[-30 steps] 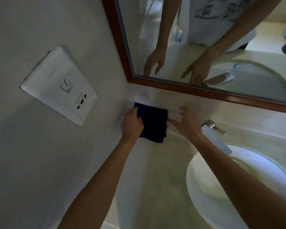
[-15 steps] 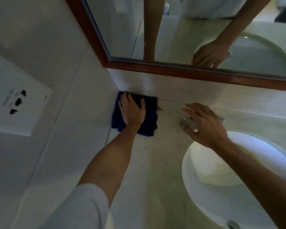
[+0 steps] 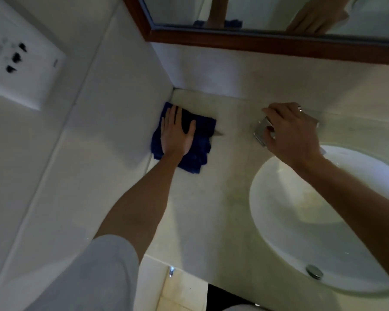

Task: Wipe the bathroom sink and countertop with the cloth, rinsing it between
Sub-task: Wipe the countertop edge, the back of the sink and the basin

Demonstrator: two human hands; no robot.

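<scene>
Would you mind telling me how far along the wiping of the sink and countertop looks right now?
Early on, it seems. In hand: the left hand presses the blue cloth flat on the countertop beside the left wall, while the right hand is at the tap. Left: the open countertop and the sink, whose bowl looks stained, and rinsing. Nothing looks plainly finished.
</scene>
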